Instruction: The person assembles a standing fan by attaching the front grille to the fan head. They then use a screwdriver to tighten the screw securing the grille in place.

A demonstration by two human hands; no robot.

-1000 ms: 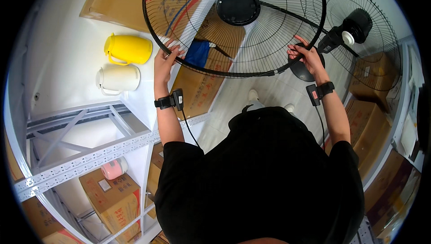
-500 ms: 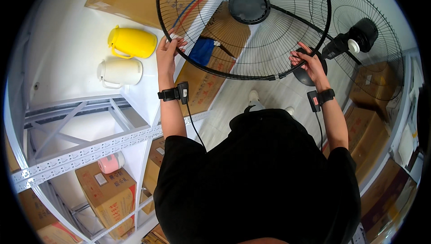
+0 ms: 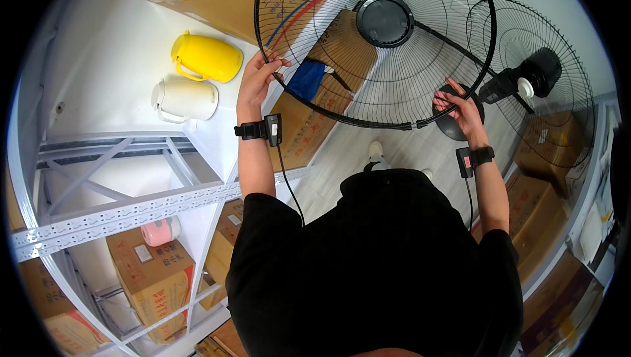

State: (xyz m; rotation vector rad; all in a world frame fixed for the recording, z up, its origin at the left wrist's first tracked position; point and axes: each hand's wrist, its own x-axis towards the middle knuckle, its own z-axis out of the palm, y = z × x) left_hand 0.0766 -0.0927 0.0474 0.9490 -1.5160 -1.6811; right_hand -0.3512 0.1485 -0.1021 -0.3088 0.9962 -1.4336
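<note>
Shelving [image 3: 118, 231] in white metal is seen at far left, with a pink lidded pot [image 3: 160, 231] by its beam; farther up, a yellow jug [image 3: 209, 58] and a cream jug [image 3: 187, 99] are placed side by side. Just right of these, the rim of a black wire fan guard [image 3: 384, 22] is pinched between the thumb and curled fingers of the left hand [image 3: 258, 79]. The fan guard is held out ahead of the body, over the floor and a cardboard carton [image 3: 302, 137] on which a blue item [image 3: 307, 79] is laid. For a steady hold, the weight is best shared evenly by both sides and taken on the stout rim, since the thin wires could be bent. On the right, the rim is held by the right hand [image 3: 462, 108], its fingers loosely spread past it; how firmly the thumb is pressed cannot be told. At far right, the fan guard is overlapped in view by the rear grille [image 3: 565, 110] of a standing fan [image 3: 544, 71]; whether they touch cannot be told, so a gap is best left there, lest wires be snagged.
</note>
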